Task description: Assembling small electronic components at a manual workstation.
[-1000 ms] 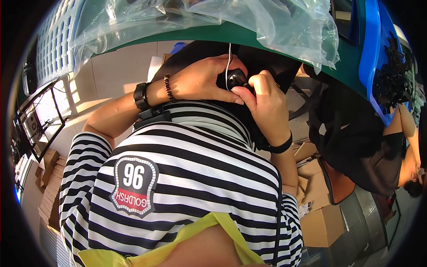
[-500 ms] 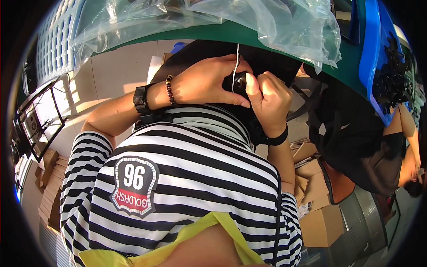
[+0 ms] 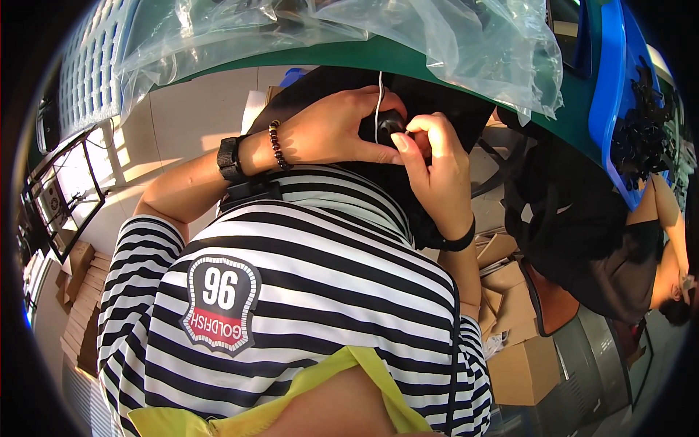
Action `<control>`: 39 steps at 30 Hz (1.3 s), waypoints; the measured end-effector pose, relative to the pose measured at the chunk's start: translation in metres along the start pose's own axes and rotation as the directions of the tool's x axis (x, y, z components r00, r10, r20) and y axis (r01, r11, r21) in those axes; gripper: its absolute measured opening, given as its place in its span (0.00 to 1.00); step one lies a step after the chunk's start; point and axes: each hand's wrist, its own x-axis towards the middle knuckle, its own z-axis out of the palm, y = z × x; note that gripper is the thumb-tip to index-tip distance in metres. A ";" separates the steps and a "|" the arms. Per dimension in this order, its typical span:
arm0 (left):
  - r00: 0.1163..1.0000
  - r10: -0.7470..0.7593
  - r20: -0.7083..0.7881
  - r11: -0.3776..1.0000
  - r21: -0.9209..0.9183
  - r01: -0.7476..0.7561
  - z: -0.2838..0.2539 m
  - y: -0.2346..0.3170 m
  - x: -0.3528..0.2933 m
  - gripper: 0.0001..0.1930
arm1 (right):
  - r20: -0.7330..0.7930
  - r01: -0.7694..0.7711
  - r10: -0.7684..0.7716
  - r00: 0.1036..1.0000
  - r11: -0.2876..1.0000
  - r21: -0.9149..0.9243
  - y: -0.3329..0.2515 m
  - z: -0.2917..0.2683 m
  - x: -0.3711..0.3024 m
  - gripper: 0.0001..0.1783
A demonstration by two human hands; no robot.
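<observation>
In my lap, below the table edge, my left hand (image 3: 338,131) is wrapped round a small, rounded black object (image 3: 392,124) with a glossy surface. Its exact kind does not show. A thin white cord (image 3: 379,105) comes down from the table edge and runs across the object and my left fingers. My right hand (image 3: 443,164) is at the object's right side, thumb and curled fingers pinched together close against it. Whatever sits between those fingertips is too small or hidden to make out.
Clear plastic bags (image 3: 451,44) hang over the edge of the green table (image 3: 320,54). A blue bin (image 3: 608,95) with small black parts (image 3: 641,135) stands at the right. Beyond it sits another person in black (image 3: 582,240). Cardboard boxes (image 3: 524,368) lie at the lower right.
My right hand has drawn slightly away from the black object and changed its pinch. The object shows more of its face, and the white cord has shifted a little left.
</observation>
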 end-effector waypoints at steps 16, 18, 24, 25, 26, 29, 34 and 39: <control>0.997 -0.049 0.052 0.999 0.025 0.048 -0.005 0.007 0.002 0.27 | 0.212 0.063 0.009 0.977 0.942 -0.330 -0.001 -0.016 -0.002 0.13; 0.998 -0.037 0.043 0.998 0.052 0.035 -0.005 0.007 0.002 0.27 | 0.213 0.064 0.001 0.977 0.952 -0.300 -0.001 -0.019 -0.001 0.13; 0.997 -0.025 0.075 0.995 0.096 0.018 -0.005 0.012 0.001 0.27 | 0.247 -0.011 0.045 0.968 0.990 -0.138 -0.006 -0.027 0.003 0.12; 0.995 -0.037 0.091 0.995 0.098 0.028 -0.005 0.012 0.001 0.27 | 0.245 -0.012 0.046 0.968 0.990 -0.138 -0.006 -0.027 0.004 0.12; 0.995 -0.036 0.091 0.995 0.099 0.027 -0.005 0.012 0.000 0.27 | 0.256 0.035 0.006 0.967 0.988 -0.154 -0.007 -0.027 0.005 0.12; 0.993 -0.072 0.097 0.991 0.120 0.060 -0.006 0.013 -0.001 0.27 | 0.281 0.129 -0.074 0.957 0.975 -0.182 -0.007 -0.026 0.007 0.12; 0.991 -0.091 0.103 0.989 0.130 0.077 -0.007 0.013 0.003 0.27 | 0.274 0.166 -0.088 0.958 0.947 -0.274 -0.001 -0.021 0.004 0.13; 0.998 -0.048 0.050 0.984 0.174 0.038 -0.005 0.013 0.002 0.27 | 0.253 0.044 0.040 0.967 0.948 -0.316 0.003 -0.012 0.002 0.13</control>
